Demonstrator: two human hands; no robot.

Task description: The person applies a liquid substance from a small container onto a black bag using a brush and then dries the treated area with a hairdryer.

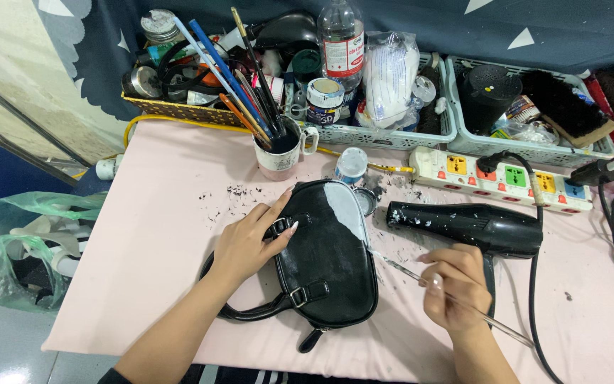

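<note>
Bag [321,263]: black handbag at frame centre, flat on my pink worktop [165,235].
Progress: upper right corner carries a pale painted patch [346,206]; I judge most of the black face is not yet covered.
Left hand [250,238]: palm down, fingers spread, pressing the bag by its buckle.
Right hand [453,284]: grip closed around a thin brush [399,267], its tip at the bag's edge.
Dryer [463,224]: lying just behind my right hand.

Open pink tabletop [165,235] left of the black handbag [328,263]; hair dryer [467,226], power strip [502,178], mug of brushes [278,149] crowding behind.
</note>
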